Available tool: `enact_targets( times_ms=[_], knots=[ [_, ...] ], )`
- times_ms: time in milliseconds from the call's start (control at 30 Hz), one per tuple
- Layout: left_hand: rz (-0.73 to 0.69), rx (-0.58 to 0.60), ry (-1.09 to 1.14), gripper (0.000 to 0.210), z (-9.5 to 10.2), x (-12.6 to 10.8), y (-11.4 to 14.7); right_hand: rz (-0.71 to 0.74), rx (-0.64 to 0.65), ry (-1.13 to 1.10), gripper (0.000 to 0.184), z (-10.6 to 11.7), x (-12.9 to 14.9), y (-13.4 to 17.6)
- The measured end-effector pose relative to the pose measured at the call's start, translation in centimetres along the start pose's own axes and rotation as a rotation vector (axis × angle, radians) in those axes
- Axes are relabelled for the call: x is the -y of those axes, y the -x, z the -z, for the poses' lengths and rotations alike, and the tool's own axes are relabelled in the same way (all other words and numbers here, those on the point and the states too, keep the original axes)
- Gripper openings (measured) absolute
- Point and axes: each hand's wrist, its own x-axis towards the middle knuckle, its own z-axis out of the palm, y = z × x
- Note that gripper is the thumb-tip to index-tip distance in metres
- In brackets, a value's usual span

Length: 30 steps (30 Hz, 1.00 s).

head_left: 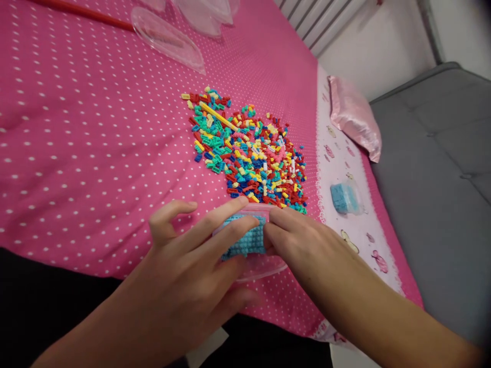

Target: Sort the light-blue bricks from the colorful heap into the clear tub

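left hand (pixel 203 266): fingers spread over blue blocks (pixel 250 244) | right hand (pixel 295 230): curled beside them, can't tell its grip | blocks: by clear plastic (pixel 264 267), near edge of pink sheet (pixel 95 153) | you: push softly, keep flat

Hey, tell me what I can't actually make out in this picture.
All in the head view:
1. Blue block: partly hidden by the left hand, while the right hand covers its right end.
2. Right hand's grip: its curled fingertips are hidden by the hand itself.
3. Red stick: one end cut off by the top edge.
4. Bricks: too small and overlapping to count.
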Motion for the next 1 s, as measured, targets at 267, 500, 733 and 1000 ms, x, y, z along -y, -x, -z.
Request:
enact_targets(
  times_ms=[267,500,733,1000],
  knots=[
    [-0.004,0.010,-0.014,0.022,-0.2,0.2,0.3,-0.007,-0.009,-0.040,0.031,-1.6,0.0,-0.3],
    [0.007,-0.034,-0.018,0.018,-0.3,0.2,0.1,0.033,-0.008,-0.016,0.026,-1.1,0.3,-0.2],
    [0.051,-0.014,0.015,0.022,-0.3,0.0,0.1,0.041,-0.035,0.075,0.019,-1.8,0.1,-0.1],
    [0.039,-0.012,0.005,0.025,-0.3,-0.1,0.2,-0.016,-0.024,0.108,0.018,-1.4,0.3,0.1]
  ],
)
